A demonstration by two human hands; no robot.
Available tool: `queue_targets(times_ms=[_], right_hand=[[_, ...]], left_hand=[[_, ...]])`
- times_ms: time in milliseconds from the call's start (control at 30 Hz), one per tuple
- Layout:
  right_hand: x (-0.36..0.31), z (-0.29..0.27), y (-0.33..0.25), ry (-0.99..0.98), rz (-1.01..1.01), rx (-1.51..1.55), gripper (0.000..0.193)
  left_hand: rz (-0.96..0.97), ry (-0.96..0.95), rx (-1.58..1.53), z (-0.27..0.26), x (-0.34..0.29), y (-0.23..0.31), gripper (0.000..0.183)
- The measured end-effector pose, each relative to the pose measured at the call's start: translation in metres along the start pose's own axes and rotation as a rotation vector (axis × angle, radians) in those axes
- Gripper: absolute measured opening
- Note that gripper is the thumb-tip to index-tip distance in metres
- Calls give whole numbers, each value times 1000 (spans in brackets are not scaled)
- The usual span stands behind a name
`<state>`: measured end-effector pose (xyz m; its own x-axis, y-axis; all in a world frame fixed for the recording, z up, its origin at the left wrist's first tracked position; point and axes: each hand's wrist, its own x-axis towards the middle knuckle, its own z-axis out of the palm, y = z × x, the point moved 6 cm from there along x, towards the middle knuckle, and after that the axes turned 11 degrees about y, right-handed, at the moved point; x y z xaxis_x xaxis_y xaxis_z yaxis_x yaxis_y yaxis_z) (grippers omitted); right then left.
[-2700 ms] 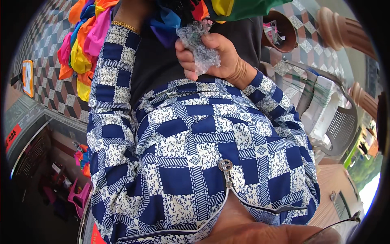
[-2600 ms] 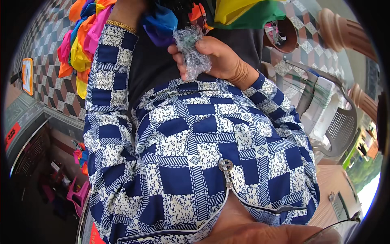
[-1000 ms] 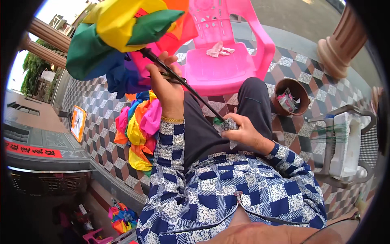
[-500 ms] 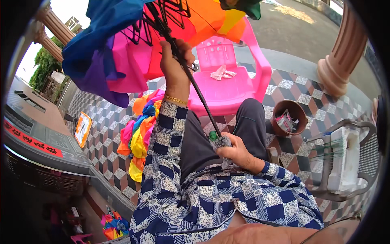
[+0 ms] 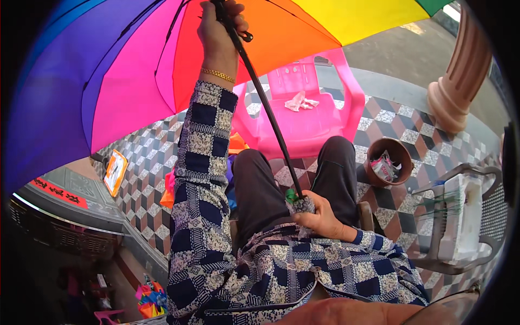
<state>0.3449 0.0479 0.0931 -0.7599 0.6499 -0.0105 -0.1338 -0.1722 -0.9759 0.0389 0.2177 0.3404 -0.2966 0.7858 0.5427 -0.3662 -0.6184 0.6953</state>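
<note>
A rainbow-coloured umbrella (image 5: 127, 100) spreads wide above me, its black shaft slanting from upper left down to my lap. High on that shaft my left hand (image 5: 219, 40) is wrapped round it, close under the canopy's ribs. My right hand (image 5: 324, 218) grips the lower end, a handle (image 5: 300, 205) that looks covered in clear crinkled plastic with a bit of green at its top. The far and upper parts of the canopy run out of view.
A pink plastic chair (image 5: 303, 123) with a crumpled pale wrapper (image 5: 300, 102) faces me. Right of my knees stands a brown bucket (image 5: 372, 169) holding wrappers; beyond it, a grey chair (image 5: 490, 246) bears a white box (image 5: 456, 214). Colourful cloth (image 5: 169, 192) lies left, partly hidden by my arm.
The umbrella has gone from half folded to spread wide. My left hand has moved up and slightly left along with it; my right hand stays on the handle, slightly lower.
</note>
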Motion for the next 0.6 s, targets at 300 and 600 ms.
queue_targets(times_ms=[300,600], right_hand=[[42,30,-98,-155,-190,572,36],[108,-14,43,-143,44,126,19]], left_hand=[[-137,122,-35,71,-66,-54,37],[-178,183,-231,100,54,-26,23]])
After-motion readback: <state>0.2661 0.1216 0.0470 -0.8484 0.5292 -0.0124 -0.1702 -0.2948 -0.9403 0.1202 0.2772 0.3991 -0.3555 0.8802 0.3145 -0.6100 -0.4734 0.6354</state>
